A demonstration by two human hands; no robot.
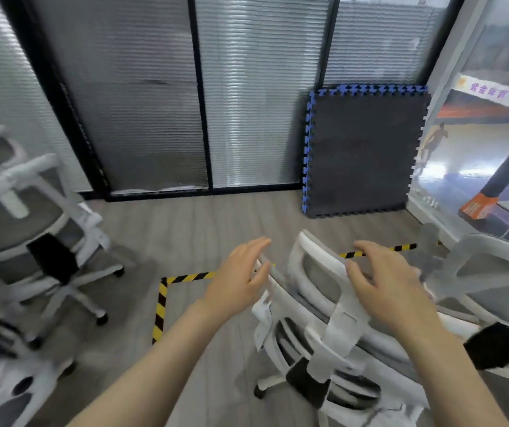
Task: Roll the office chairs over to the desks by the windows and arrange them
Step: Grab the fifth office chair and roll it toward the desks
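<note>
Three white office chairs: one (324,318) under spread left hand (240,278) and right hand (392,291), one (31,217) left, one (493,288) right.

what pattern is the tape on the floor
Yellow and black diagonal stripes on the floor tape, clearest in the head view.

The only writing is a row of purple Chinese characters on the white banner (487,90) in the basketball-court poster, too blurred to read.

Grey wood floor (210,217), striped tape (166,291), office chairs (40,229), foam mats (364,155)
</note>
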